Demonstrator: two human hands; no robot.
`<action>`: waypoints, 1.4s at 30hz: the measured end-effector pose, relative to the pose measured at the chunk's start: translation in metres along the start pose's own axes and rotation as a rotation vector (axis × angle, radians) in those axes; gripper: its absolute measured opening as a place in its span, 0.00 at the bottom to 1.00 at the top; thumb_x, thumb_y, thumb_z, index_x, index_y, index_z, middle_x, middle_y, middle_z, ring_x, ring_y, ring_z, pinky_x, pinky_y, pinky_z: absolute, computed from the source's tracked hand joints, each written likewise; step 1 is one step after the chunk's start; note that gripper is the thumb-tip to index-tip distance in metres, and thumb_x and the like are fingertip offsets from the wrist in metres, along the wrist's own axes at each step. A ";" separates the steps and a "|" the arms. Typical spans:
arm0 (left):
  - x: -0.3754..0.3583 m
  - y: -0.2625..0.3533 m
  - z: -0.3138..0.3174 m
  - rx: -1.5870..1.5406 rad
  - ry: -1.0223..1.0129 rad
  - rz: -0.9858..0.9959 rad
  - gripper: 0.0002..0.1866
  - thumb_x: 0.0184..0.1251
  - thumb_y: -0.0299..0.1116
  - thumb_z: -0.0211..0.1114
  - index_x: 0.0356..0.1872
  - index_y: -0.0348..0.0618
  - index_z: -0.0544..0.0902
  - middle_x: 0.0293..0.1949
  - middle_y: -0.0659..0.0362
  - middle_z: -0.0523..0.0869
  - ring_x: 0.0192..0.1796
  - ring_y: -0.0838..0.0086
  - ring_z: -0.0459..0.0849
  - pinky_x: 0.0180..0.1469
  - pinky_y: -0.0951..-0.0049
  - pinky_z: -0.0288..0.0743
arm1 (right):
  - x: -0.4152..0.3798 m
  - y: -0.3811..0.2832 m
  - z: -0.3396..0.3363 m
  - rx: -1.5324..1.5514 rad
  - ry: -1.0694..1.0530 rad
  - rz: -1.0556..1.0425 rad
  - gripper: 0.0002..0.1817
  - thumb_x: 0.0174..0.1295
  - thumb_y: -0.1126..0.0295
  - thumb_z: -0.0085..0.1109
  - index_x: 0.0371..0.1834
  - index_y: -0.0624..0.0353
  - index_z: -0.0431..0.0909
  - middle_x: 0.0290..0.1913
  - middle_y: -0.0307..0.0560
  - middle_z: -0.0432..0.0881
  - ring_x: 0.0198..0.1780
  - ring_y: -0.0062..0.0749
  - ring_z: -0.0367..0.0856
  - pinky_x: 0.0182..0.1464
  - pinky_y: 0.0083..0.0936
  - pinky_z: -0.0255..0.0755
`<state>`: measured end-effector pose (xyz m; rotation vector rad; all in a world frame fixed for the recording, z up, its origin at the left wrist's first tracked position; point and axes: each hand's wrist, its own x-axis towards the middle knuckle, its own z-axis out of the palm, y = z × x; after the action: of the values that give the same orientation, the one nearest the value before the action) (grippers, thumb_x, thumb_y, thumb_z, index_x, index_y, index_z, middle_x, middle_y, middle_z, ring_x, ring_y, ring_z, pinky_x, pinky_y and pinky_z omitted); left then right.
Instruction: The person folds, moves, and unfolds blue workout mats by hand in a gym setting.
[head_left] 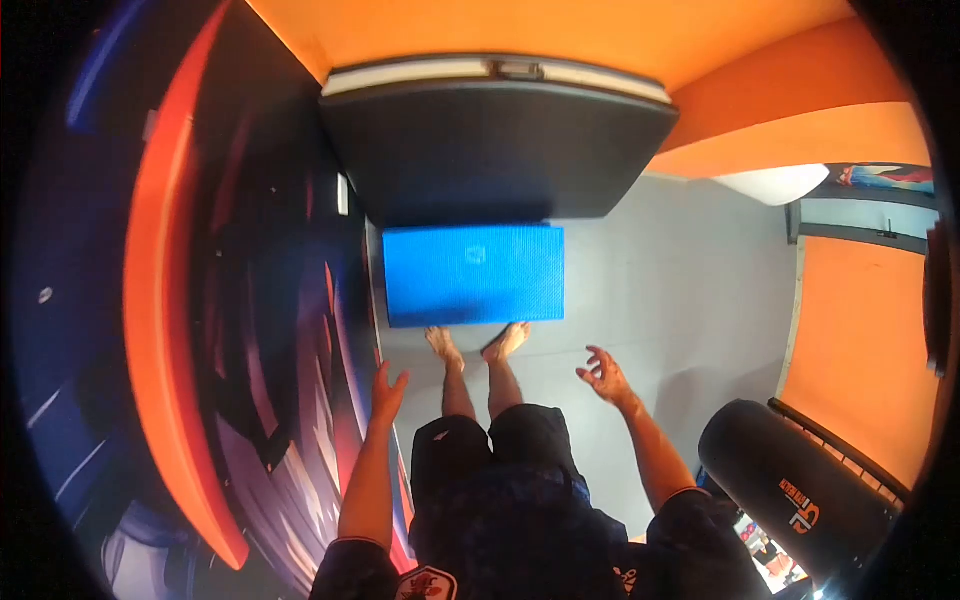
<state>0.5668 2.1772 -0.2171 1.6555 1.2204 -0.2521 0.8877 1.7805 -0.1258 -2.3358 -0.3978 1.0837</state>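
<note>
My left hand (388,395) hangs in the air near the painted wall, thumb and fingers apart, holding nothing. Out over the grey floor, my right hand (605,378) is also empty, with its fingers spread and slightly bent. Between and beyond the two hands lies a blue textured mat (470,285), shaped like a rectangular pad, flat on the floor. My bare feet (508,342) stand at its near edge. Neither hand touches the mat.
Behind the mat a large black padded panel (490,150) with a pale edge and latch stands against the orange wall (450,30). On the left is a dark painted wall (230,250). A black cylindrical bag (790,490) is at the lower right, above grey floor (680,270).
</note>
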 end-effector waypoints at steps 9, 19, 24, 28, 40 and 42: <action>0.103 -0.010 0.050 -0.236 0.020 -0.164 0.44 0.70 0.56 0.61 0.73 0.30 0.61 0.76 0.40 0.60 0.77 0.55 0.60 0.77 0.62 0.53 | 0.143 0.058 0.039 -0.086 -0.101 -0.010 0.37 0.59 0.53 0.71 0.69 0.55 0.68 0.53 0.53 0.79 0.49 0.40 0.80 0.53 0.37 0.78; 0.226 -0.084 0.093 -0.056 0.108 -0.111 0.46 0.70 0.59 0.59 0.74 0.30 0.58 0.75 0.41 0.60 0.78 0.56 0.58 0.77 0.61 0.49 | 0.263 0.165 0.099 -0.204 -0.139 0.171 0.43 0.58 0.45 0.70 0.71 0.58 0.66 0.63 0.60 0.75 0.61 0.50 0.76 0.62 0.41 0.74; 0.261 -0.113 0.101 -0.031 0.122 -0.145 0.48 0.69 0.61 0.59 0.76 0.31 0.55 0.76 0.41 0.59 0.78 0.56 0.56 0.78 0.60 0.47 | 0.288 0.195 0.129 0.182 0.003 0.461 0.54 0.58 0.43 0.68 0.79 0.60 0.50 0.73 0.62 0.65 0.74 0.52 0.62 0.73 0.43 0.58; 0.285 -0.130 0.104 -0.174 -0.108 -0.128 0.50 0.66 0.64 0.61 0.79 0.41 0.52 0.78 0.49 0.56 0.79 0.58 0.53 0.77 0.56 0.47 | 0.295 0.212 0.167 0.332 -0.073 0.391 0.56 0.59 0.44 0.67 0.80 0.59 0.42 0.71 0.58 0.67 0.73 0.46 0.63 0.73 0.43 0.56; 0.260 -0.124 0.099 -0.062 -0.112 -0.471 0.51 0.59 0.64 0.66 0.78 0.53 0.55 0.76 0.54 0.62 0.75 0.59 0.62 0.68 0.46 0.58 | 0.287 0.261 0.187 0.296 0.053 0.629 0.50 0.51 0.49 0.73 0.71 0.69 0.60 0.65 0.59 0.73 0.68 0.46 0.70 0.73 0.43 0.56; 0.251 -0.113 0.095 -0.031 -0.140 -0.498 0.48 0.60 0.61 0.68 0.77 0.50 0.58 0.72 0.53 0.68 0.71 0.59 0.68 0.66 0.51 0.62 | 0.278 0.262 0.185 0.286 0.044 0.642 0.49 0.51 0.50 0.74 0.69 0.70 0.62 0.63 0.58 0.75 0.66 0.45 0.71 0.72 0.41 0.58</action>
<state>0.6284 2.2452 -0.4937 1.2613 1.5045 -0.6409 0.9326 1.7593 -0.5479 -2.2617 0.5329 1.2593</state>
